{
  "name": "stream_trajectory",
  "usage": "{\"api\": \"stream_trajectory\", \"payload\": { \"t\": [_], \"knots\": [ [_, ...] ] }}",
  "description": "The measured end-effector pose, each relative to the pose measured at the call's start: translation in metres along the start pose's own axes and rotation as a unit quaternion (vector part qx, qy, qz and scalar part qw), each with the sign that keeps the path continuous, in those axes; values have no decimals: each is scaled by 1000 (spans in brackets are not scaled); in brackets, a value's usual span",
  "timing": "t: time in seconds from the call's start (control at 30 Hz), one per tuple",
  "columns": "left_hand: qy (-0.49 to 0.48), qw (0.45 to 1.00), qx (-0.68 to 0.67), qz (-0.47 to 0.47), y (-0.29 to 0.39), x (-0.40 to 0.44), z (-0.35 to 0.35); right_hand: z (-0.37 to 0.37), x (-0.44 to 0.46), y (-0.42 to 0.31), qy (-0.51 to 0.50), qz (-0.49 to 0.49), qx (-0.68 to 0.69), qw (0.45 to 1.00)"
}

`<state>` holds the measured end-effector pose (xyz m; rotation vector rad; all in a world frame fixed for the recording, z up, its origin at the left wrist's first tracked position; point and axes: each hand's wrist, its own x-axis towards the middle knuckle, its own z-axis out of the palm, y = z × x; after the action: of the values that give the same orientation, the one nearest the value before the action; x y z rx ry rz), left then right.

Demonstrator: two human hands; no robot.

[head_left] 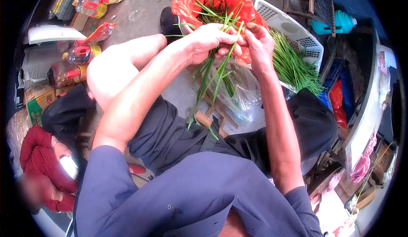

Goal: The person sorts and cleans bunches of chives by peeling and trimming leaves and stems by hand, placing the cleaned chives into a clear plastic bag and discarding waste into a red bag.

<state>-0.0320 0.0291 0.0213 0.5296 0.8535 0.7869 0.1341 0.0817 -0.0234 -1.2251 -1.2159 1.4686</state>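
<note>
My left hand (208, 41) is closed around a small bunch of long green stalks (221, 71), whose leafy ends hang down over my lap. Close beside it, my right hand (258, 43) has its thumb and fingers pinched together at the upper ends of the stalks; what exactly lies between the fingertips is too small to tell. Both hands are over the near edge of a red plastic bag (187, 1) that holds more green and brownish stalks. To the right, a thick pile of green stalks (291, 63) rests in a white plastic basket (314, 46).
Clear plastic (246, 92) lies below my hands, by a wooden stool piece. Bottles (78, 54) and packets stand at the left. A person in a dark red top (36, 152) sits at lower left, holding a phone. A turquoise container (342, 22) is at upper right.
</note>
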Motion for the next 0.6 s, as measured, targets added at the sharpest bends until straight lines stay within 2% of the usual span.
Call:
{"api": "stream_trajectory", "payload": {
  "t": [0.13,0.17,0.3,0.33,0.4,0.47,0.53,0.6],
  "knots": [
    [0,998,31,62,8,-3,-1,9,12,4,-18,-84,-53,995],
    [-13,997,6,76,11,-6,-2,5,14,2,-24,-30,-85,996],
    [20,992,6,122,20,-9,-9,-13,6,11,24,30,-140,989],
    [16,994,-16,105,23,-9,-11,-19,-3,15,25,32,-140,989],
    [25,992,-67,104,26,-11,-12,-32,-25,26,-55,150,-171,972],
    [77,987,-65,124,29,-11,-8,-46,-43,62,-171,229,-202,937],
    [66,984,-83,142,34,-15,-8,-52,-61,106,-221,205,-285,910],
    [102,980,-87,145,38,-18,-4,-57,-68,136,-259,174,-405,860]
  ]
}}
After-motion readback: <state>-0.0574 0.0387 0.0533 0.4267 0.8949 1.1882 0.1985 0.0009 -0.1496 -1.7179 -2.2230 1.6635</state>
